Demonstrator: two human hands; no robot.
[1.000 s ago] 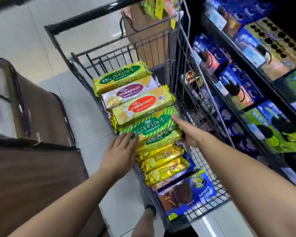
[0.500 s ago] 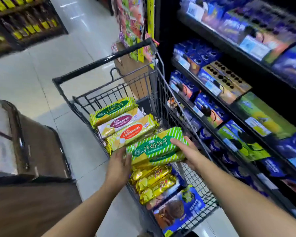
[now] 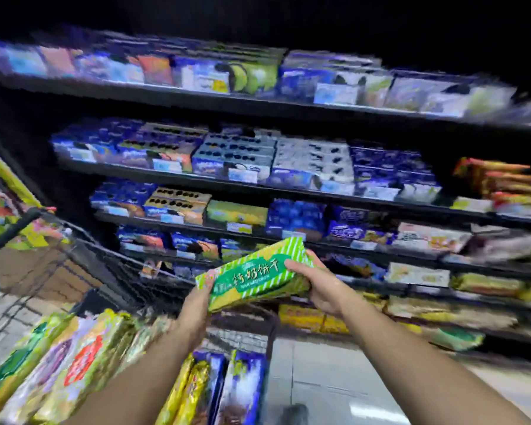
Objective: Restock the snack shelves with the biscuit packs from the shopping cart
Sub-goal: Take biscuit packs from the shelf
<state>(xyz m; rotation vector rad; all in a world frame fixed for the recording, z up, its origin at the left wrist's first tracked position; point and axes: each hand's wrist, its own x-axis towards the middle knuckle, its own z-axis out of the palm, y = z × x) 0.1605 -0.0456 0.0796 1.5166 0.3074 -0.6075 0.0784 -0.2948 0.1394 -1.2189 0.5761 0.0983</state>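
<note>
Holding the green-striped biscuit pack (image 3: 255, 276) by its two short ends, you have it in the air between your hands, above the near corner of the shopping cart (image 3: 105, 265) and in front of the snack shelves (image 3: 288, 191). Your left hand (image 3: 193, 314) grips the lower, left end. Its back faces you and the fingers go out of sight under the pack, so you cannot tell from here how far they wrap round it. Your right hand (image 3: 316, 283) grips the higher, right end, with the thumb laid across the printed face and the fingers curled behind the wrapper's crimped edge. The pack is tilted, right end up, with its green label and white lettering turned towards you and a yellow band along its lower side. Behind it the shelf tiers are blurred: mostly blue boxes on the upper and middle tiers, yellow and green packs on the lower tiers to the right. In the cart below your left forearm lie more biscuit packs (image 3: 74, 363) side by side — green, purple and red labels, all smeared by blur — and nearer you some gold packs (image 3: 184, 391) beside a blue pack (image 3: 242, 384). Pale floor tiles (image 3: 334, 378) show between the cart and the shelves.
</note>
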